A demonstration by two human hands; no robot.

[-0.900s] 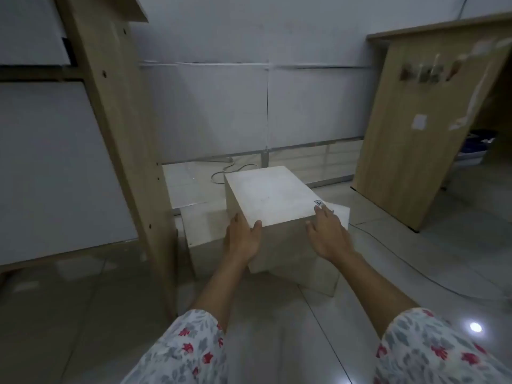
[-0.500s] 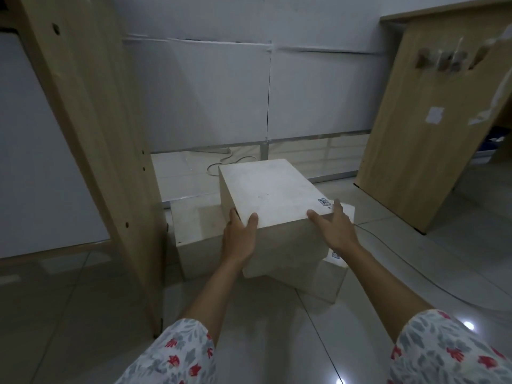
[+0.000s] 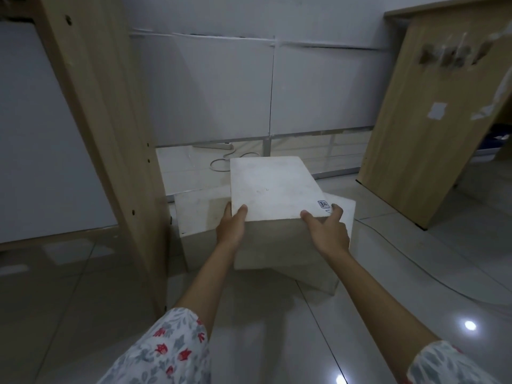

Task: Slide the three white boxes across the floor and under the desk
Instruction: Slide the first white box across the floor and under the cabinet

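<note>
Top white box (image 3: 273, 189) (gripped by both hands), long axis toward wall (image 3: 221, 87)

1. We see a white top box (image 3: 273, 189), its shaded front face greyish, with a small blue-edged label (image 3: 322, 204) at one corner.
2. The two lower boxes (image 3: 199, 214) are white too.
3. Our sleeves (image 3: 166, 353) are pale with grey leaves and red flowers.
4. The desk panels (image 3: 110, 134) are light wood-grain; the floor tiles (image 3: 277, 342) glossy grey.
</note>
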